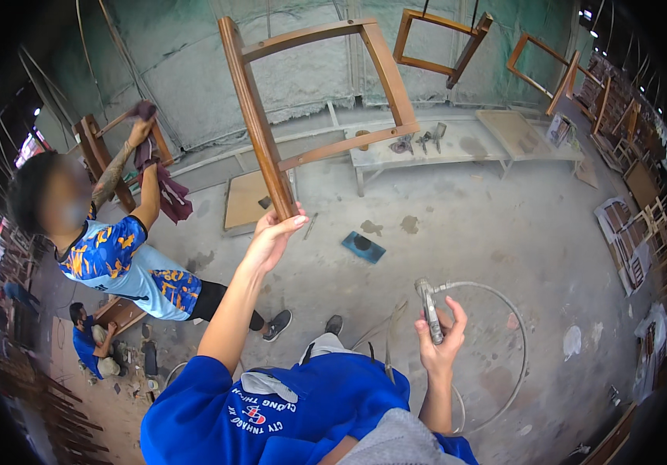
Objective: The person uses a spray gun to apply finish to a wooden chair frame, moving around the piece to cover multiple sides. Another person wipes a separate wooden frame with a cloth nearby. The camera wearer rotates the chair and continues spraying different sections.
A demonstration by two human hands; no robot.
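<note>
My left hand (275, 232) is raised, its fingers closed around the lower end of a long post of a brown wooden chair frame (253, 116). The frame is tilted, with curved rails reaching off to the right. Lower down on the right, my right hand (440, 341) grips a grey metal spray gun (429, 306), fingers wrapped round its handle. From the gun a grey hose (523, 341) loops to the right and back down beside my forearm. The gun is well apart from the frame.
A co-worker (116, 248) on the left wipes another wooden frame with a dark red cloth (171, 194). Farther back crouches another person (93, 341). Wooden frames (461, 50) hang at the back right above a low bench (426, 151). A blue rectangular piece (363, 246) lies on the floor.
</note>
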